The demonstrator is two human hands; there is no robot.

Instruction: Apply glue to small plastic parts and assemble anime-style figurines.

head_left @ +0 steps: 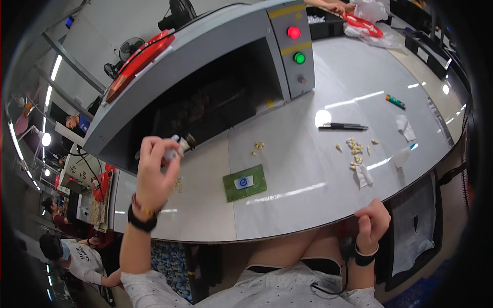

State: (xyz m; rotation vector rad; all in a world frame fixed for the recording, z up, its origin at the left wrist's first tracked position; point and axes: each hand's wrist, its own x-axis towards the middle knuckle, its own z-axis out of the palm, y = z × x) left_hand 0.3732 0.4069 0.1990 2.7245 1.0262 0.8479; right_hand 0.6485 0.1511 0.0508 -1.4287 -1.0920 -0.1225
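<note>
My left hand (pixel 156 172) is raised in front of a grey machine's dark opening. Its thumb and fingers close on a small whitish-blue piece with a brown end (pixel 188 141), whose kind I cannot make out. Below and to its right, a green board (pixel 245 192) lies on the table, bearing a white patch with a blue ring-like mark (pixel 244 181). My right hand (pixel 374 223) hovers by the table's near edge with curled fingers, and nothing shows in it. Closest to it are a crumpled white scrap (pixel 363 176) and a pile of small yellowish pieces (pixel 354 148).
The grey machine (pixel 300 87) fills the back left, with dim lumps (pixel 197 105) inside. More yellowish pieces (pixel 259 146) lie mid-table. Dark pens (pixel 343 126), a green lighter-like tube (pixel 395 101) and white scraps (pixel 405 127) lie at right. Another person's hand (pixel 336 7) is at the far side.
</note>
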